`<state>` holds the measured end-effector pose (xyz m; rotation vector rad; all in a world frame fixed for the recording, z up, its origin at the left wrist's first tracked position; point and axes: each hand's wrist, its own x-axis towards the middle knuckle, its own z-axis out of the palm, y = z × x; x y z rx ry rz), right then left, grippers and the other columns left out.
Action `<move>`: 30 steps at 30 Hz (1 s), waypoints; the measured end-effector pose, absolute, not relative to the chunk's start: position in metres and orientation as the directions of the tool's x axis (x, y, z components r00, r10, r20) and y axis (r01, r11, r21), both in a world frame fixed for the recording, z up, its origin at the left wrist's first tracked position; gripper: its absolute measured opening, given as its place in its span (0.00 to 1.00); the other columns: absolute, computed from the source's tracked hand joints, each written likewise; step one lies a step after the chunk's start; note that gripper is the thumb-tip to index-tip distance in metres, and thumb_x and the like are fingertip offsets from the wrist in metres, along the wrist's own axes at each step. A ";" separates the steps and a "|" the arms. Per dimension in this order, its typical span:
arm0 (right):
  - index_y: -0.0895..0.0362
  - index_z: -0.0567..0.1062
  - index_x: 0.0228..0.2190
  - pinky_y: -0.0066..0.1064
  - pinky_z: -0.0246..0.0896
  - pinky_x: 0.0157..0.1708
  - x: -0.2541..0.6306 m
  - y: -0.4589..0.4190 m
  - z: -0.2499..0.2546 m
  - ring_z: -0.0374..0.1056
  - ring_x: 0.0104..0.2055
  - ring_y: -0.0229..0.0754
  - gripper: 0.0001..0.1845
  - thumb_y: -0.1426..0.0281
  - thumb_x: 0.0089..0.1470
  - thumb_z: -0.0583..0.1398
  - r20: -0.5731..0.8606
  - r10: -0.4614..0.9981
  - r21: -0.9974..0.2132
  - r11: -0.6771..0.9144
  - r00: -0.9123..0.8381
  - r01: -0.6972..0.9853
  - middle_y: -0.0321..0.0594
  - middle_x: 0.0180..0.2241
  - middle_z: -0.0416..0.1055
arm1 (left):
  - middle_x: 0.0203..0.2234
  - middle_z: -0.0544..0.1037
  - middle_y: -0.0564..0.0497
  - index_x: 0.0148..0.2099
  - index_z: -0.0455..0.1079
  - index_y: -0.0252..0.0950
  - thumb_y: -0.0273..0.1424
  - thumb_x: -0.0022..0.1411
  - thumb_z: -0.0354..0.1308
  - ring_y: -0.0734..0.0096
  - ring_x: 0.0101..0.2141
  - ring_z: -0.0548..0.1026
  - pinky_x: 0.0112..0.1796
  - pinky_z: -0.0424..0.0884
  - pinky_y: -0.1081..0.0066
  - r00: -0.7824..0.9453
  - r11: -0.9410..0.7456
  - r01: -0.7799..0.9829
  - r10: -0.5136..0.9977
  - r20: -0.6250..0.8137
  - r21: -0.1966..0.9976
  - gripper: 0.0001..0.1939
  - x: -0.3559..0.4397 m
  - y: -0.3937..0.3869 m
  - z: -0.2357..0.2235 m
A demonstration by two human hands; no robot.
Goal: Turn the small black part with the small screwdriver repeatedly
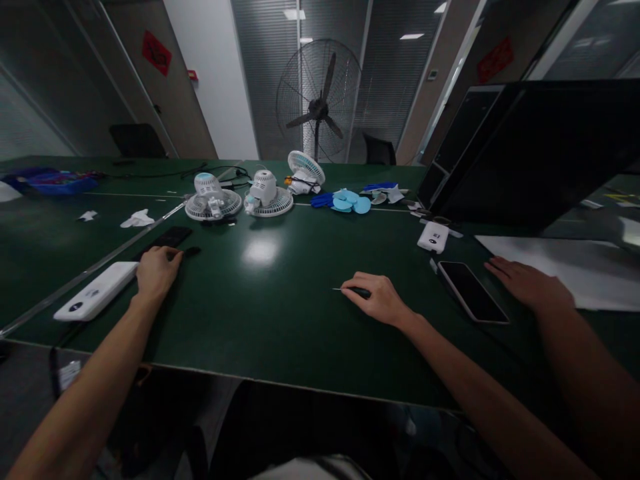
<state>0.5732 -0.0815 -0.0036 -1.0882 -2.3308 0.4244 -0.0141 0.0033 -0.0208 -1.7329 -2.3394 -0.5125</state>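
Your right hand (375, 298) is over the middle of the dark green surface (280, 327), its fingers narrow, pinching a slim tool with a dark handle (361, 292). The tool's thin metal tip points to your left and meets no other object. Your left hand (157, 272) lies by the long white plastic case with a black round mark (97, 292); its fingertips are nearly together beside a small black item (193, 251), and you cannot tell from here whether they grip it. A flat black object (173, 237) is just beyond that hand.

Three small white fans with pale blue parts are farther back: the left one (213, 202) and the middle one (267, 195) lie grille-down, while the right one (306, 175) has its round head tilted up. Beside them are light blue discs (351, 201), loose from any fan.

As for progress, you have the tool in hand, but it is well apart from all three fans, so no work with it on them shows here. Whether any part of them is finished or left to do cannot be told. At your right, a co-worker's hand (530, 283) rests near a dark-screened phone (473, 291).
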 end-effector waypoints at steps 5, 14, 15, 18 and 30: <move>0.52 0.79 0.47 0.33 0.69 0.37 0.573 -0.082 -0.003 0.73 0.39 0.41 0.12 0.62 0.69 0.58 0.321 0.774 -0.493 0.629 -0.546 0.601 0.39 0.42 0.77 | 0.47 0.75 0.36 0.50 0.77 0.32 0.49 0.68 0.52 0.51 0.44 0.72 0.43 0.71 0.59 -0.315 0.263 0.946 0.886 0.339 0.191 0.26 -0.008 0.003 -0.016; 0.51 0.80 0.47 0.33 0.70 0.37 0.574 -0.081 -0.006 0.73 0.38 0.41 0.13 0.61 0.69 0.58 0.322 0.781 -0.510 0.620 -0.536 0.597 0.40 0.42 0.77 | 0.52 0.74 0.37 0.53 0.78 0.34 0.43 0.69 0.51 0.51 0.45 0.72 0.46 0.71 0.57 -0.297 0.253 0.953 0.893 0.337 0.168 0.23 -0.009 0.004 -0.017; 0.51 0.80 0.47 0.33 0.70 0.37 0.574 -0.081 -0.006 0.73 0.38 0.41 0.13 0.61 0.69 0.58 0.320 0.780 -0.510 0.620 -0.537 0.597 0.40 0.42 0.77 | 0.52 0.74 0.37 0.54 0.78 0.34 0.43 0.69 0.52 0.51 0.46 0.72 0.46 0.70 0.58 -0.298 0.254 0.953 0.893 0.337 0.168 0.22 -0.010 0.004 -0.017; 0.51 0.79 0.47 0.33 0.69 0.37 0.574 -0.081 -0.006 0.73 0.38 0.41 0.12 0.62 0.69 0.59 0.316 0.777 -0.503 0.624 -0.545 0.598 0.39 0.42 0.77 | 0.53 0.74 0.36 0.54 0.78 0.34 0.44 0.69 0.52 0.50 0.47 0.72 0.46 0.71 0.58 -0.292 0.252 0.955 0.898 0.328 0.159 0.24 -0.010 0.005 -0.017; 0.51 0.79 0.47 0.33 0.69 0.37 0.574 -0.081 -0.006 0.74 0.38 0.41 0.12 0.62 0.69 0.58 0.317 0.774 -0.481 0.629 -0.548 0.611 0.40 0.42 0.77 | 0.50 0.76 0.39 0.51 0.78 0.33 0.42 0.68 0.55 0.51 0.47 0.74 0.47 0.71 0.60 -0.292 0.252 0.955 0.899 0.327 0.159 0.20 -0.008 0.006 -0.015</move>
